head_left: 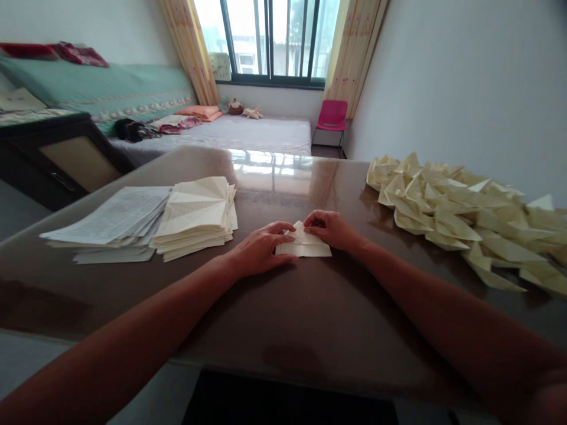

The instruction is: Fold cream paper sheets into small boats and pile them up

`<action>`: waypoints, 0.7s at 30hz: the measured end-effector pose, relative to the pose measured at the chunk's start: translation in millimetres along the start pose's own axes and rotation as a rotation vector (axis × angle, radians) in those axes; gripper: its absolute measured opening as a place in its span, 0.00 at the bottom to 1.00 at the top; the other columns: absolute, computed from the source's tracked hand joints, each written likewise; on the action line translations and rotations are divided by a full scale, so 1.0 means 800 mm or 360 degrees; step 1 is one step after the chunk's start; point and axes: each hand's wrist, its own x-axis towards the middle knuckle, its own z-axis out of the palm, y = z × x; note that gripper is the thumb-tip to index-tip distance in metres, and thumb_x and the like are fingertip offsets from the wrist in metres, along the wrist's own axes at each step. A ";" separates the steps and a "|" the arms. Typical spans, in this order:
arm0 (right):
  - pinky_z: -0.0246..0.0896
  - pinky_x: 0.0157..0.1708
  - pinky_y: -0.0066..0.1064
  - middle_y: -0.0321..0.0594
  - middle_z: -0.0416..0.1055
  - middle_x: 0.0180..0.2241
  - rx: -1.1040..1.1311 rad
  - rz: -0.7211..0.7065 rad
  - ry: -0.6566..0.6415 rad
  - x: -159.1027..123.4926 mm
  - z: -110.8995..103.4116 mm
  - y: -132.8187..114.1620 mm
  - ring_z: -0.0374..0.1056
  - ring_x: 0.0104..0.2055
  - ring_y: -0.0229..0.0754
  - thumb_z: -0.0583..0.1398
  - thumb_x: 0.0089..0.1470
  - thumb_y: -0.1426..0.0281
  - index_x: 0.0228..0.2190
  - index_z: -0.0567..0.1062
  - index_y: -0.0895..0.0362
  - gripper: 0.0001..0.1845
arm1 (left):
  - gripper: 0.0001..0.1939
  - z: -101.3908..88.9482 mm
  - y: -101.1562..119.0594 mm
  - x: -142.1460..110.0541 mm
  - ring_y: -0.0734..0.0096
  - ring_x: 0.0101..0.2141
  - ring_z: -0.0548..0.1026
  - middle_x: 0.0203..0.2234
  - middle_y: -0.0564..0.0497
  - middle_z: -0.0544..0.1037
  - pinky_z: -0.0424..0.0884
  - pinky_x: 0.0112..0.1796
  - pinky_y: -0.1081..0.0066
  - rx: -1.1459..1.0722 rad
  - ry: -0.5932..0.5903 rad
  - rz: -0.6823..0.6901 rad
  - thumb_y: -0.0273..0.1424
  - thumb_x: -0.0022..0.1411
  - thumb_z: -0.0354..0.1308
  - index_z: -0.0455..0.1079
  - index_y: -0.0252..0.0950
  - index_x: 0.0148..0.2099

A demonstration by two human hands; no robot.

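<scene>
A small cream sheet of paper (305, 245), folded to a peak at its far side, lies on the brown table in front of me. My left hand (264, 245) rests over its left edge, fingers spread and thumb apart near the front edge. At the peak's right side, my right hand (330, 227) has its fingers curled and pinched on the paper. Parts of the sheet are hidden beneath the fingers of both hands.
Left of my hands stand a stack of creased cream paper (195, 206) and a pile of printed sheets (110, 215). Many folded paper pieces (447, 206) are heaped at the right. Beyond the glossy table (283, 313) are a bed (266, 133) and a pink chair (332, 115).
</scene>
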 end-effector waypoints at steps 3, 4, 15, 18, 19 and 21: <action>0.64 0.44 0.34 0.45 0.71 0.49 -0.0121 -0.0181 -0.0347 -0.004 -0.014 -0.010 0.70 0.42 0.41 0.60 0.52 0.64 0.41 0.76 0.58 0.16 | 0.27 -0.003 0.001 -0.001 0.59 0.54 0.68 0.56 0.45 0.68 0.64 0.55 0.63 0.0081 -0.0064 0.0023 0.48 0.54 0.60 0.71 0.38 0.52; 0.63 0.47 0.35 0.46 0.68 0.53 -0.0199 -0.0262 -0.0471 -0.006 -0.019 -0.014 0.68 0.46 0.44 0.61 0.50 0.61 0.45 0.75 0.57 0.21 | 0.27 -0.003 0.001 -0.002 0.59 0.54 0.68 0.56 0.44 0.68 0.64 0.56 0.63 0.0099 -0.0077 0.0024 0.48 0.54 0.61 0.71 0.38 0.53; 0.56 0.54 0.41 0.50 0.65 0.56 -0.0709 -0.0512 -0.0570 -0.020 -0.023 -0.042 0.62 0.53 0.50 0.63 0.50 0.60 0.56 0.66 0.61 0.34 | 0.20 -0.010 0.003 -0.003 0.61 0.55 0.67 0.57 0.45 0.67 0.63 0.56 0.63 0.0202 -0.0150 0.0030 0.38 0.63 0.53 0.69 0.37 0.55; 0.57 0.53 0.40 0.48 0.66 0.56 -0.0678 -0.0527 -0.0597 -0.017 -0.026 -0.036 0.62 0.53 0.49 0.62 0.52 0.62 0.56 0.66 0.59 0.31 | 0.22 -0.012 0.001 -0.003 0.61 0.55 0.67 0.57 0.45 0.67 0.63 0.56 0.63 0.0190 -0.0183 0.0037 0.39 0.63 0.54 0.67 0.38 0.57; 0.57 0.53 0.40 0.48 0.66 0.56 -0.0671 -0.0534 -0.0604 -0.017 -0.027 -0.035 0.62 0.53 0.48 0.61 0.53 0.63 0.56 0.67 0.59 0.30 | 0.22 -0.012 0.001 -0.003 0.61 0.55 0.67 0.57 0.45 0.68 0.63 0.56 0.63 0.0190 -0.0191 0.0037 0.39 0.63 0.54 0.67 0.38 0.57; 0.57 0.53 0.39 0.47 0.66 0.56 -0.0670 -0.0553 -0.0614 -0.017 -0.028 -0.035 0.63 0.53 0.47 0.59 0.54 0.65 0.55 0.67 0.58 0.27 | 0.23 -0.013 0.000 -0.002 0.60 0.55 0.67 0.56 0.45 0.68 0.63 0.56 0.63 0.0194 -0.0202 0.0039 0.40 0.62 0.54 0.66 0.37 0.58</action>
